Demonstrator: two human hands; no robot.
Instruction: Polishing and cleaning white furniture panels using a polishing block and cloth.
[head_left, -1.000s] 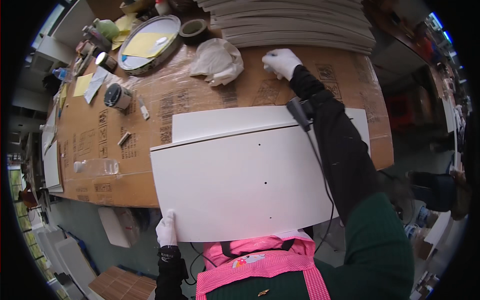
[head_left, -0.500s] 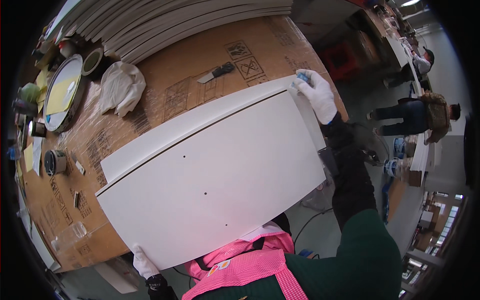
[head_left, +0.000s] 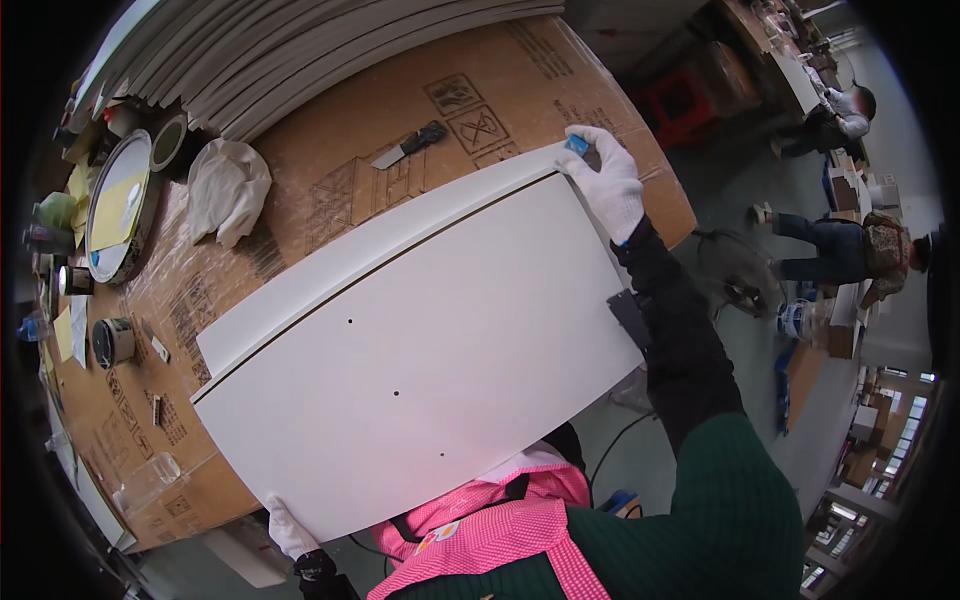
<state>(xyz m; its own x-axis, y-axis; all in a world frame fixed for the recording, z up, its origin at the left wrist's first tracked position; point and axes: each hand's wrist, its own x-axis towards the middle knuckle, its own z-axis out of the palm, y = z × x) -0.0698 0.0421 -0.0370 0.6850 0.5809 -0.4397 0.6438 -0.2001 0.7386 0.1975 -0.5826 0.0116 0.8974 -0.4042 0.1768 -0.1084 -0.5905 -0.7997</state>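
A large white panel (head_left: pixel 420 340) with a dark groove along its far side and three small holes lies in front of me, its near edge reaching over the table's edge. My right hand (head_left: pixel 608 185), in a white glove, is at the panel's far right corner, pinching a small blue block (head_left: pixel 577 145) between thumb and fingers. Its exact kind is too small to make out. At the near left corner my left hand (head_left: pixel 290 528), also gloved, grips the panel's edge; some of its fingers are hidden.
Beyond the panel, a scraper knife (head_left: pixel 408 146) lies on the cardboard-covered table (head_left: pixel 330 190). A white cloth (head_left: pixel 228 190), a round tray (head_left: pixel 120 205), a dark jar (head_left: pixel 113 342) and a clear bottle (head_left: pixel 150 480) stand left. Stacked white panels (head_left: pixel 300 50) line the back. Two people are at right.
My right hand has shifted slightly left and away from me at the corner, with the blue block still in it. The whole view has turned a little. My left hand stays at its corner.
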